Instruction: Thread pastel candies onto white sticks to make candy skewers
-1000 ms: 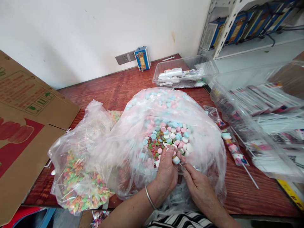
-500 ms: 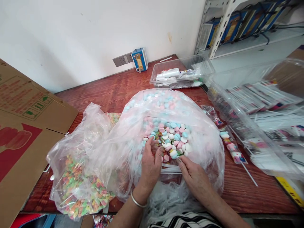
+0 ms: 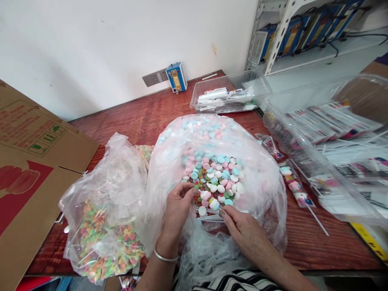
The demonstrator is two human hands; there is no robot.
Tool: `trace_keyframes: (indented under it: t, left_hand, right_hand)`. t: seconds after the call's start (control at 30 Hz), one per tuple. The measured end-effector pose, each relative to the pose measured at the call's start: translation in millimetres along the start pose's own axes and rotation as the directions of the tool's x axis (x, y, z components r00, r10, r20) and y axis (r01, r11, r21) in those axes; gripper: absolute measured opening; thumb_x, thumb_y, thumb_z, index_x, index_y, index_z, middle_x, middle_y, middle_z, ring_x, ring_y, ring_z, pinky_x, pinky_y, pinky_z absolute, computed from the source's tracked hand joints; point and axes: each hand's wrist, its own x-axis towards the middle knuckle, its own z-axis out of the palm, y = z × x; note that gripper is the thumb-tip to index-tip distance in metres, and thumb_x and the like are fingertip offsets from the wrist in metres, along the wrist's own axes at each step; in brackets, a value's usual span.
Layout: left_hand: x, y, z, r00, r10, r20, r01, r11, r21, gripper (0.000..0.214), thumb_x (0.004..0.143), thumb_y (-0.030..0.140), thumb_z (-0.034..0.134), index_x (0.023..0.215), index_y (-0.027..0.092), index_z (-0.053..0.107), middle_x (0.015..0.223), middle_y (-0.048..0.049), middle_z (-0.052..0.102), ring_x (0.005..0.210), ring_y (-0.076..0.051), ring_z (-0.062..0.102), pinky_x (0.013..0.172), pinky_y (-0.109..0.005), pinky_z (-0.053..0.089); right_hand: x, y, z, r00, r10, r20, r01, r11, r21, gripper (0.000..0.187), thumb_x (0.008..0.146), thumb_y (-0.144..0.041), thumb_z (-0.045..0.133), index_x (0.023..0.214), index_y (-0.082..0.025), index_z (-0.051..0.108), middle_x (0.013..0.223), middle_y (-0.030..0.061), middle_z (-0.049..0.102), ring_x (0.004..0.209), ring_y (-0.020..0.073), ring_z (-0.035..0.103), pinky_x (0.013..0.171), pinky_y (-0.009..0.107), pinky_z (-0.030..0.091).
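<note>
My right hand (image 3: pixel 242 224) pinches the near end of a thin white stick threaded with candies (image 3: pixel 209 199), pink, white, yellow and blue pieces in a row. At the stick's far end, the thumb and forefinger of my left hand (image 3: pixel 178 204) are pressed together; what lies between them is too small to make out. Below both hands, an opened clear plastic bag (image 3: pixel 257 173) holds loose pastel candies (image 3: pixel 218 173) in pink, blue and white, with small coloured ring candies among them. Several white sticks (image 3: pixel 212 218) lie at the bag's near edge.
Left of the big bag is a clear bag of small fruit-coloured candies (image 3: pixel 106 242), beside a cardboard box (image 3: pixel 39 161). Finished candy sticks in wrappers (image 3: pixel 297 188) lie on the right, near a clear tray (image 3: pixel 330 173) of packets. Another clear tray (image 3: pixel 197 99) stands behind.
My left hand has moved left and a little down, its fingers now closed in a pinch. The candy stick in my right hand has shifted left and slightly nearer me.
</note>
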Motion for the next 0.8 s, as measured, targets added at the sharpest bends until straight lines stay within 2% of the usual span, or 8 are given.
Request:
trace_keyframes:
  t: [0.07,0.13,0.43,0.63,0.8]
  left_hand:
    - [0.1,2.4,1.7,0.992,-0.118,0.043,0.124,0.978,-0.166,0.017,0.072,0.03,0.072,0.082,0.017,0.067,0.07,0.0003,0.068,0.065,-0.015,0.061,0.062,-0.025,0.047]
    - [-0.4,3.8,2.2,0.988,-0.147,0.053,0.155,0.962,-0.225,0.019,0.07,0.031,0.074,0.081,0.017,0.067,0.069,0.0014,0.066,0.064,-0.013,0.06,0.061,-0.023,0.046]
    - [-4.3,-1.5,4.7,0.996,-0.028,0.086,0.029,0.999,-0.016,0.013,0.077,0.03,0.067,0.082,0.018,0.066,0.073,0.0,0.068,0.067,-0.014,0.06,0.064,-0.024,0.047]
    - [-3.6,-15.2,10.0,0.995,0.022,0.1,-0.021,1.0,-0.015,0.011,0.08,0.028,0.065,0.084,0.018,0.067,0.074,-0.0006,0.069,0.068,-0.014,0.061,0.065,-0.024,0.048]
    - [-6.9,-13.6,13.2,0.996,0.014,0.087,-0.008,0.997,-0.074,0.013,0.081,0.03,0.065,0.087,0.019,0.065,0.067,0.0013,0.068,0.061,-0.014,0.062,0.06,-0.024,0.048]
  right_hand:
    - [-0.5,-2.3,-0.3,1.0,0.003,0.003,-0.003,1.0,0.004,0.03,0.095,-0.032,0.03,0.088,-0.023,0.057,0.081,0.0058,0.071,0.076,0.0224,0.066,0.065,0.029,0.038]
    - [-0.4,-3.8,-1.2,1.0,0.004,0.003,-0.004,1.0,0.004,0.03,0.095,-0.031,0.031,0.089,-0.023,0.059,0.082,0.0062,0.072,0.077,0.0225,0.067,0.066,0.029,0.039]
    - [-2.4,-7.3,-3.1,1.0,0.018,0.007,-0.019,0.998,0.061,0.03,0.094,-0.03,0.03,0.089,-0.022,0.059,0.08,0.0058,0.071,0.076,0.0229,0.066,0.068,0.029,0.041]
    - [-0.9,-7.2,-1.0,1.0,0.023,0.008,-0.024,0.998,0.05,0.027,0.092,-0.028,0.03,0.086,-0.022,0.056,0.078,0.0055,0.069,0.072,0.0226,0.064,0.065,0.029,0.039]
    - [0.4,-5.3,3.4,1.0,-0.005,0.014,0.005,0.999,0.045,0.027,0.092,-0.025,0.031,0.092,-0.021,0.058,0.082,0.0063,0.07,0.073,0.0221,0.064,0.065,0.028,0.039]
